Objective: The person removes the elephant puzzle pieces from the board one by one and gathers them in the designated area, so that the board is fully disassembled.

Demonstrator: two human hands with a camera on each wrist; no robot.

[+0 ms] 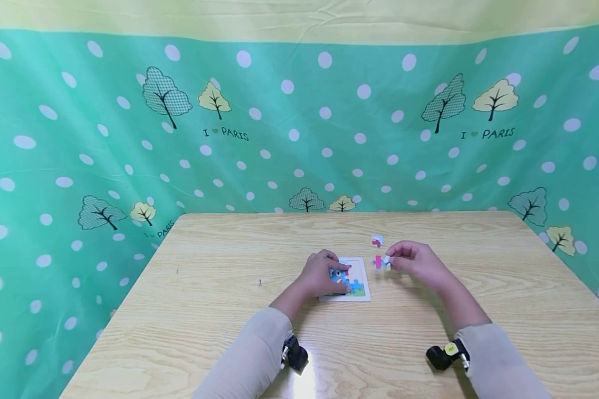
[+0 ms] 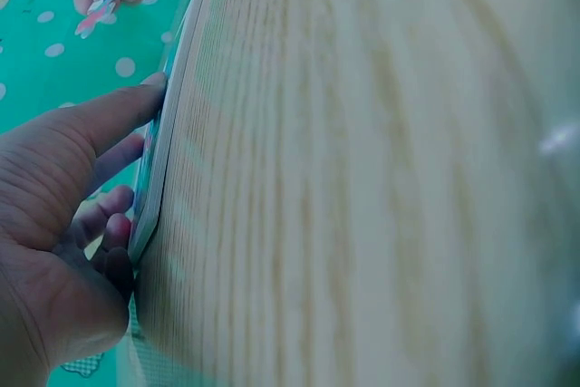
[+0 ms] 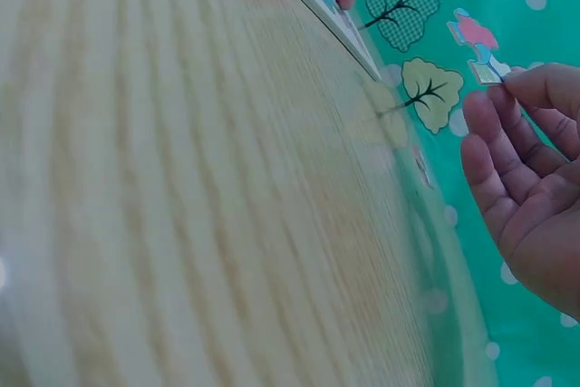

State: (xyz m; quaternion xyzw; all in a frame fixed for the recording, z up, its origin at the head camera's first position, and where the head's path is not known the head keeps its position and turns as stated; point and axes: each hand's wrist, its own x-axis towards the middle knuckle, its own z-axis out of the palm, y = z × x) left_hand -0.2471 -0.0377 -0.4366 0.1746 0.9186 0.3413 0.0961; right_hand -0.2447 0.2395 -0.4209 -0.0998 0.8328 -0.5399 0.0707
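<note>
A white-bordered jigsaw puzzle (image 1: 365,277) with a blue cartoon picture lies flat on the table, partly covered by my left hand (image 1: 321,274). That hand rests on it with thumb and forefinger spread over the picture; the thumb (image 2: 127,115) touches it in the left wrist view. To its right, my right hand (image 1: 416,263) pinches a pink, blue and white jigsaw piece (image 3: 478,38) by one end, above the table. Whether this is one piece or two joined, I cannot tell. Another jigsaw piece (image 1: 377,240), white and red, lies on the table beyond the right hand.
The wooden table (image 1: 219,332) ends at the back against a green dotted curtain (image 1: 324,149). A tiny dark mark or scrap (image 1: 260,282) shows left of the puzzle. A black wrist camera (image 1: 295,354) sits at the left sleeve, another black wrist camera (image 1: 444,356) at the right.
</note>
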